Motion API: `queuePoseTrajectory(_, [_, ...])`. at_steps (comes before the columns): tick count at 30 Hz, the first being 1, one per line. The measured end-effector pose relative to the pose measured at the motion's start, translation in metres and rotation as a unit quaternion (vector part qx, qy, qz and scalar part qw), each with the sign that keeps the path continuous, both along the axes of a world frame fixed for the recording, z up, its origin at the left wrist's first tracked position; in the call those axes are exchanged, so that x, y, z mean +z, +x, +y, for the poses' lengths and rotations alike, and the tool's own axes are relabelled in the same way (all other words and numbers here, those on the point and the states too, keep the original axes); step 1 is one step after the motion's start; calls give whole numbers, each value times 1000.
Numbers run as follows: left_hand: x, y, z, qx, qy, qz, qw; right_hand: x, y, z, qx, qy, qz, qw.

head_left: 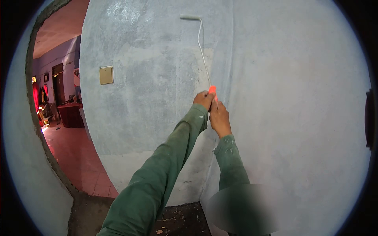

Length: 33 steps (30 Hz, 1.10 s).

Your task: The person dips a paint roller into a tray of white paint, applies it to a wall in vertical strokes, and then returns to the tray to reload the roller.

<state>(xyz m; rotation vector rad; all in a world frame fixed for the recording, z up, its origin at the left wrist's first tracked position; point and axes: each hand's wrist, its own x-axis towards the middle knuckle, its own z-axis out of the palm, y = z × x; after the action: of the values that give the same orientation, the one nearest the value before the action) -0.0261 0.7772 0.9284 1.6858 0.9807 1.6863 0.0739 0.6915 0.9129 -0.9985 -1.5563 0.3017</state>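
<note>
Orange grip (pixel 213 90), grn sleeves (pixel 159 157), patchy grey-wht wall (pixel 157 86).

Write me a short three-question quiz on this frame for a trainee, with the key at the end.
1. Which is true of the left hand, the right hand and the orange handle? A) Only the left grips it. B) Only the right grips it. C) Both grip it.
2. True or false: as pictured, the wall switch is left of the roller cover.
3. Fill the gap: the long sleeves are ____ in colour.
Key: 1 C; 2 true; 3 green.
</note>
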Motion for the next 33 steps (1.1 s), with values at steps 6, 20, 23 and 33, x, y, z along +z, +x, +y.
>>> queuePoseTrajectory(6, [56, 0, -13, 23, 52, -25, 998, 44, -10, 34, -41, 27, -5, 999])
queuePoseTrajectory(20, [-84, 8, -34, 3, 9, -25, 1000, -79, -4, -2, -7, -8, 8, 1000])
queuePoseTrajectory(23, [-116, 8, -47, -13, -26, -30, 999, -108, -3, -14, -12, -25, 7, 1000])
queuePoseTrajectory(33, [-225, 12, -72, 15, -95, -7, 995, -206, 0, -38, 10, -89, 23, 996])
